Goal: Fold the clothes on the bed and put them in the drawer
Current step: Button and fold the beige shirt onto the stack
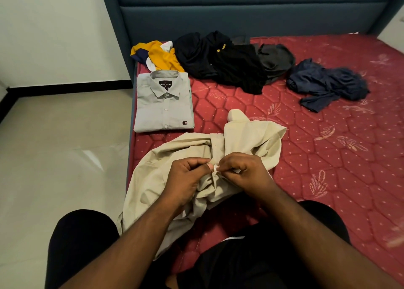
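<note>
- Bed (328, 157): red quilted mattress; its left edge runs from the headboard (240, 15) down toward the person's knees, with bare floor (61, 146) beyond. The widest open room for spreading a garment is the right half of the mattress, in front of and right of the hands.
- Dark pile (229, 63), navy heap (328, 83) and yellow top (159, 57): all unfolded, lying near the headboard, well apart from the hands. Judgement: most of the task is not yet done; no drawer is in view.
- Beige shirt (185, 157): bunched in front of the person, on the mattress and across the lap, its lower left part overhanging the bed edge. Risk: that hanging part could drag the shirt to the floor if the grip loosens.
- Grey shirt (164, 105): folded flat, tight against the left edge, just beyond the beige shirt. Risk: spreading or flipping the beige shirt leftward could nudge it off the bed or undo its fold.
- Left hand (188, 175): fingers curled, pinching beige fabric at the placket.
- Right hand (238, 170): fingers curled, pinching the same spot, fingertips nearly meeting the left's. Judgement: apparently working a button; whether it is done up cannot be told. Risk: wrinkles bunched under the hands would set into the fold unless smoothed first.
</note>
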The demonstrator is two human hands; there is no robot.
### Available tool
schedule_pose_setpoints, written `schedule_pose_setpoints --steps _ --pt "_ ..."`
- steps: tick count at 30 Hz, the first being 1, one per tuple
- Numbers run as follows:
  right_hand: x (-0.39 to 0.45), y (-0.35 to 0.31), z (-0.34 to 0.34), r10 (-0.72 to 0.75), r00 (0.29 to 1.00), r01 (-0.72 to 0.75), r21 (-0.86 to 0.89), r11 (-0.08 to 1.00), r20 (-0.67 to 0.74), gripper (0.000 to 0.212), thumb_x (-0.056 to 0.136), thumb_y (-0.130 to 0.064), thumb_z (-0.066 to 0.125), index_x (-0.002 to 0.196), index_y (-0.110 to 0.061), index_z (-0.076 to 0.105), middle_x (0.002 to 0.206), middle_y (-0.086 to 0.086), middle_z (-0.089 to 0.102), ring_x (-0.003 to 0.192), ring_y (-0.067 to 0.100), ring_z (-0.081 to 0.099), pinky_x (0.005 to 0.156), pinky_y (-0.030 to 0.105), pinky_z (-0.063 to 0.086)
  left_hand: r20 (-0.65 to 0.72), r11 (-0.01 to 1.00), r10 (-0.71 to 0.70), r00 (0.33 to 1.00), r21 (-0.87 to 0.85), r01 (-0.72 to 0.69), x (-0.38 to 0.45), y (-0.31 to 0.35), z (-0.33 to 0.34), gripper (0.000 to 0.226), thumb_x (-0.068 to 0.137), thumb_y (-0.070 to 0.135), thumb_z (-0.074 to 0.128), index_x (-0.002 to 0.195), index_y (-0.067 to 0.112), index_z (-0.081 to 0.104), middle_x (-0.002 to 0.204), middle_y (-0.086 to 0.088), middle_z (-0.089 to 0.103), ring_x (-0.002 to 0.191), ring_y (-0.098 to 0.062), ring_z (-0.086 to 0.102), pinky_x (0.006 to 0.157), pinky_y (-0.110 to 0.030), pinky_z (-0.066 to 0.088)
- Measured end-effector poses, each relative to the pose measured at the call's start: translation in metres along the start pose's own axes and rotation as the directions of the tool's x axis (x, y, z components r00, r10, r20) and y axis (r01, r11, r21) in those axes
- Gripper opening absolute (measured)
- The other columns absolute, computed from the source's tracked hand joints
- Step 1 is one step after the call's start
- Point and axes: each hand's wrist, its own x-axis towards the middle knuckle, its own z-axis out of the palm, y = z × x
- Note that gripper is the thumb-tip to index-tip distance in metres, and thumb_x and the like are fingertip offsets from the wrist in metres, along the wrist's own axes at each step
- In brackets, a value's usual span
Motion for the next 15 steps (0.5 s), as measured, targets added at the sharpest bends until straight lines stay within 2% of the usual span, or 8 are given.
schedule_pose_setpoints --steps 3,5,7,10,15 --pt "0.000 0.000 0.003 -0.045 0.999 0.046 -0.055 0.997 0.017 0.006 0.073 0.000 0.072 0.077 -0.004 0.074 0.081 0.002 0.072 0.075 0.011 0.067 0.066 0.030 0.054 0.046 0.999 0.017 0.999 0.040 -0.019 0.003 0.000 -0.004 0.012 0.081 0.001 0.073 0.083 0.012 0.076 0.078 -0.005 0.075 0.072 -0.009 0.067 0.069 -0.021 0.053" --pt "-0.002 -0.002 0.005 -0.083 0.996 0.080 -0.103 0.991 -0.028 0.004 0.077 -0.002 0.069 0.076 -0.003 0.072 0.081 0.004 0.071 0.076 0.012 0.066 0.066 0.029 0.053 0.083 0.998 0.020 0.996 0.054 -0.024 0.005 0.000 -0.007 0.010 0.080 0.001 0.075 0.088 0.006 0.077 0.083 -0.010 0.075 0.074 -0.011 0.066 0.070 -0.023 0.054" --pt "-0.003 -0.003 0.007 -0.117 0.991 0.106 -0.150 0.983 -0.066 0.012 0.082 -0.007 0.062 0.076 -0.003 0.071 0.083 0.005 0.070 0.077 0.013 0.066 0.067 0.028 0.053 0.098 0.999 0.010 0.995 0.031 -0.013 0.007 -0.001 -0.008 0.014 0.079 0.000 0.075 0.093 0.001 0.076 0.087 -0.014 0.075 0.077 -0.013 0.066 0.072 -0.024 0.055" --pt "-0.003 -0.004 0.010 -0.143 0.988 0.128 -0.202 0.971 -0.062 0.014 0.084 -0.008 0.060 0.076 -0.003 0.070 0.084 0.006 0.070 0.076 0.019 0.067 0.064 0.032 0.054 0.096 0.999 -0.038 0.995 -0.025 0.041 0.006 -0.003 -0.007 0.016 0.077 -0.004 0.075 0.093 -0.001 0.075 0.087 -0.016 0.074 0.074 -0.015 0.067 0.071 -0.023 0.055" --pt "-0.005 -0.002 0.008 -0.199 0.980 0.191 -0.283 0.940 0.001 0.015 0.086 -0.008 0.058 0.078 -0.002 0.070 0.085 0.008 0.069 0.074 0.024 0.067 0.059 0.035 0.055 0.137 0.978 -0.155 0.978 -0.120 0.171 0.005 -0.008 -0.006 0.012 0.079 -0.004 0.072 0.085 0.006 0.077 0.084 -0.014 0.074 0.074 -0.018 0.066 0.068 -0.026 0.056"
